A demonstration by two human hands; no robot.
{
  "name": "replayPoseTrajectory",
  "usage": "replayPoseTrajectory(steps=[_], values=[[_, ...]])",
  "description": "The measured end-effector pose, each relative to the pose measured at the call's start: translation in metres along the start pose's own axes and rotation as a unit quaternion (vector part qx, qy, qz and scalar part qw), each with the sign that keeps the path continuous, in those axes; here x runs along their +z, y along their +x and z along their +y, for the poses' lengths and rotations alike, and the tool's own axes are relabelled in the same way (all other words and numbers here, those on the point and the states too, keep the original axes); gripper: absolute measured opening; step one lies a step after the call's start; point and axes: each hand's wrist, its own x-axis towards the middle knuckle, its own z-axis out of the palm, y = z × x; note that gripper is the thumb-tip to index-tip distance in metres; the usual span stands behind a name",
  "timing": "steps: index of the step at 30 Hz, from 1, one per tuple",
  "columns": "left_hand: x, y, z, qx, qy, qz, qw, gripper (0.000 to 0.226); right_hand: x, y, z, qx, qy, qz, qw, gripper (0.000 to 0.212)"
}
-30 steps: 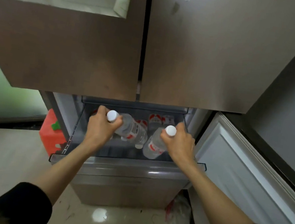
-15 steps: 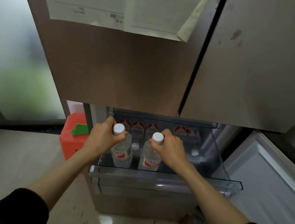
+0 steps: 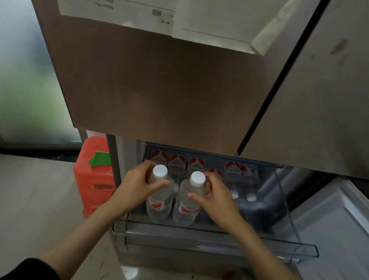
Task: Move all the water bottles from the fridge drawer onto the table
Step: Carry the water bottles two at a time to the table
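The fridge drawer (image 3: 216,236) is pulled out toward the person, under the two closed upper doors (image 3: 163,87) of the fridge. The left hand (image 3: 140,185) is curled around the neck and shoulder of the left bottle (image 3: 158,205), with the thumb across the near side just under the white cap. The right hand (image 3: 216,200) grips the right bottle (image 3: 185,209) in the same way, with the thumb on its near side and the fingers behind the neck. Both bottles are upright, just beside each other, at the near left part of the drawer; I cannot tell if their bases touch the drawer floor or are a little above it. Each one has a clear body and a red and white label. At the far side of the drawer stands a row of more bottles (image 3: 195,165) with the same red labels, and some white caps are visible to the right of the hands. Left of the fridge, on the floor, there is a red plastic stool (image 3: 94,178) with a green object on its top. Two paper sheets (image 3: 153,0) hang on the left upper door. On the right an open white door panel (image 3: 345,240) is seen.
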Motion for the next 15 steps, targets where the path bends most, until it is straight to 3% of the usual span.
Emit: replayPoseTrajectory(steps=[5, 7, 15], values=[[-0.004, -0.004, -0.022, 0.0, 0.039, -0.105, 0.994, 0.066, 0.0, 0.0, 0.017, 0.017, 0.056, -0.101, 0.993, 0.077], [-0.005, -0.003, -0.028, 0.016, 0.046, -0.154, 0.987, 0.075, 0.001, 0.003, 0.021, 0.015, 0.031, -0.152, 0.988, 0.085], [-0.003, 0.007, -0.028, -0.018, -0.023, -0.194, 0.98, 0.072, 0.009, 0.021, 0.019, 0.049, 0.03, -0.134, 0.989, 0.086]])
